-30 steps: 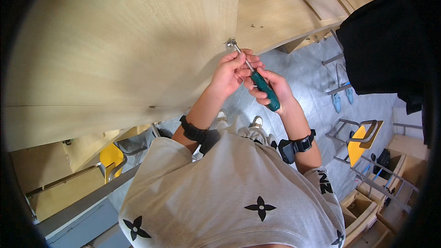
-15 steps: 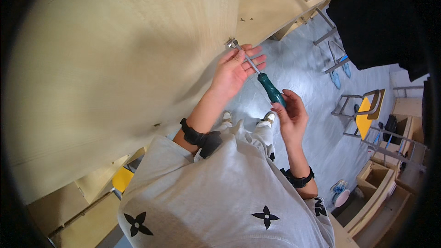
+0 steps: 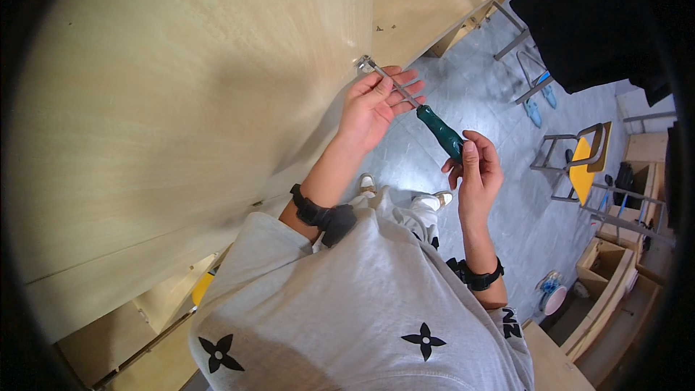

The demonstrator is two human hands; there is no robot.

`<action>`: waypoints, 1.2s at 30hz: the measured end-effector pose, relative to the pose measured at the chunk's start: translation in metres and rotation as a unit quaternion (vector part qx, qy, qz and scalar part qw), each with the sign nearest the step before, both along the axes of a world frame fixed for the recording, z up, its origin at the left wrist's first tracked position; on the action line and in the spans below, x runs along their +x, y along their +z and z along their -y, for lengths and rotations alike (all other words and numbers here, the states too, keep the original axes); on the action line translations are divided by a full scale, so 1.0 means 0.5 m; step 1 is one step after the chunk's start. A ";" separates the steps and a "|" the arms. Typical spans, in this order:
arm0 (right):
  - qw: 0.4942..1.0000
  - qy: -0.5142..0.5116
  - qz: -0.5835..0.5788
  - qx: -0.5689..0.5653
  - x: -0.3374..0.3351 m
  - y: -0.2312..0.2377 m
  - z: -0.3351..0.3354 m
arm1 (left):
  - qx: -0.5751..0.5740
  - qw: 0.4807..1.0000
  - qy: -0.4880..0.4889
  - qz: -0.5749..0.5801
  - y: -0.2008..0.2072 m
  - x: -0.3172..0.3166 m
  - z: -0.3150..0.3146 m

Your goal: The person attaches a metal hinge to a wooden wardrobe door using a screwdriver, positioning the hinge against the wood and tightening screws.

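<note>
A screwdriver with a dark green handle (image 3: pixel 439 132) and a thin metal shaft slants across the middle of the view. Its tip meets a small shiny metal fitting (image 3: pixel 364 64) at the edge of a large pale wooden panel (image 3: pixel 195 87). My left hand (image 3: pixel 371 107) steadies the shaft between thumb and fingers near the tip, the other fingers stretched out behind it. At the butt of the handle, my right hand (image 3: pixel 478 172) grips it with thumb and fingertips. Whether the tip sits in a screw is too small to tell.
Past the panel's edge lies another pale wooden surface (image 3: pixel 405 7) with small metal pieces (image 3: pixel 385 28) on it. A yellow-seated chair (image 3: pixel 581 170) stands on the grey floor (image 3: pixel 507 210) at right. Dark cloth (image 3: pixel 594 29) hangs at upper right. Wooden compartments (image 3: pixel 604 261) line the lower right.
My right hand and the handle have shifted a little to the right, and its thumb has rolled over on the handle. The left hand stays at the shaft. The whole view has shifted slightly.
</note>
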State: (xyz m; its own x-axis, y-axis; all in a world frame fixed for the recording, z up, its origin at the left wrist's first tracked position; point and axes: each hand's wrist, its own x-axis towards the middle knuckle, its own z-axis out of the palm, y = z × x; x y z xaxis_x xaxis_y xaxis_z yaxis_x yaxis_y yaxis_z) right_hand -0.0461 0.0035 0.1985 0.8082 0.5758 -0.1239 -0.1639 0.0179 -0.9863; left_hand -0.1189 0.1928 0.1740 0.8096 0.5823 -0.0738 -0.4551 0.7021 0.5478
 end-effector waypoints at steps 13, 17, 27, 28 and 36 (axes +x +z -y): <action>0.998 0.055 -0.038 -0.003 0.007 0.024 -0.007 | 0.020 0.999 -0.021 0.031 -0.030 0.011 -0.011; 0.938 0.048 0.338 -0.050 0.004 0.013 -0.014 | 0.046 0.999 -0.009 0.004 -0.041 0.012 -0.009; 0.984 0.085 0.141 -0.068 0.013 0.034 -0.003 | 0.034 0.999 0.025 0.010 -0.030 0.019 0.011; 0.952 0.062 0.288 -0.082 0.006 0.025 0.001 | 0.028 0.999 0.014 0.006 -0.032 0.022 0.017; 0.987 0.121 -0.105 0.006 0.055 0.021 0.002 | 0.041 0.997 -0.010 0.062 -0.043 0.034 0.001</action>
State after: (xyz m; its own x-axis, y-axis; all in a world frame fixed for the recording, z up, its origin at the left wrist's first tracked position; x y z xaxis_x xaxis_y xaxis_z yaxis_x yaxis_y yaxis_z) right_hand -0.0186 0.0023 0.2091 0.6037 0.7514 -0.2662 -0.3651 -0.0362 -0.9303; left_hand -0.1021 0.1920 0.1527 0.8208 0.5664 0.0740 -0.5091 0.6666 0.5444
